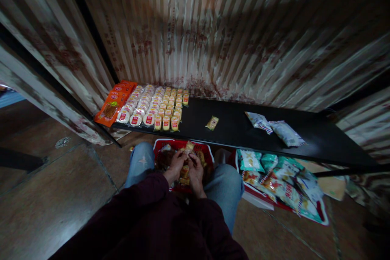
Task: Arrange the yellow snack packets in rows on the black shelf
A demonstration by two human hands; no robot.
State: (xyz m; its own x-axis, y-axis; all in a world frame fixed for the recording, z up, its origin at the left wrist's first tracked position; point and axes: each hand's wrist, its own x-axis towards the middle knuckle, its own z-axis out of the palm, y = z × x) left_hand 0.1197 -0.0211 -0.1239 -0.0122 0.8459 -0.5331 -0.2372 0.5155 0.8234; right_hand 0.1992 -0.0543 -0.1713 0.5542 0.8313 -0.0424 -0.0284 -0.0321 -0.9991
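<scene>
Between my knees, my left hand (176,164) and my right hand (196,170) meet over a red basket (210,150). Both are closed, their fingertips pinching a small snack in a clear and gold wrapper (189,146). More wrapped snacks (184,175) lie in the basket below, partly hidden by my hands. Just ahead on the black shelf (225,107) lies a single gold-wrapped snack (212,123). Left of it stand close rows of small packaged cakes (166,109), round ones (136,119) and oblong ones.
Orange packets (115,103) lie at the shelf's left end, and two white-and-blue bags (286,133) toward its right. A second red basket (324,213) on the floor holds several chip bags (284,187). Dark metal posts (91,28) and a pleated curtain (189,28) border the shelf.
</scene>
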